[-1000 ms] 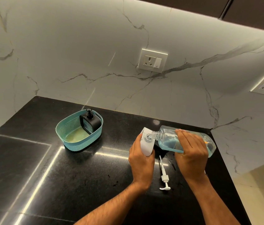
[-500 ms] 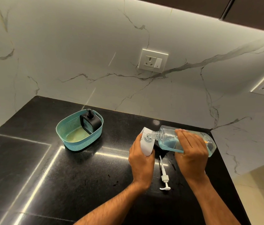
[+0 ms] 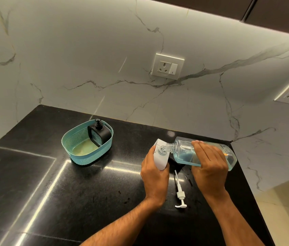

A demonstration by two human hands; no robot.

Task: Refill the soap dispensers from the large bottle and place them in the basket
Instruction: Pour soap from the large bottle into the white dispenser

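Note:
My left hand [image 3: 155, 176] grips a white soap dispenser [image 3: 161, 158] that has no pump on it. My right hand [image 3: 209, 162] holds the large clear bottle [image 3: 184, 150] of blue soap tipped on its side, its open neck resting at the dispenser's mouth. The white pump [image 3: 180, 192] lies on the black counter between my wrists. A teal basket [image 3: 87, 144] stands to the left with a black dispenser [image 3: 98, 134] in its far right end.
The black counter [image 3: 51, 192] ends at a marble wall behind and drops off at the right edge near my right arm. Two wall sockets [image 3: 167, 66] sit on the marble. A small pale cap or spot [image 3: 170, 133] lies behind the bottle.
Almost nothing differs; both hands keep the same hold and the bottle stays tipped at the dispenser's mouth.

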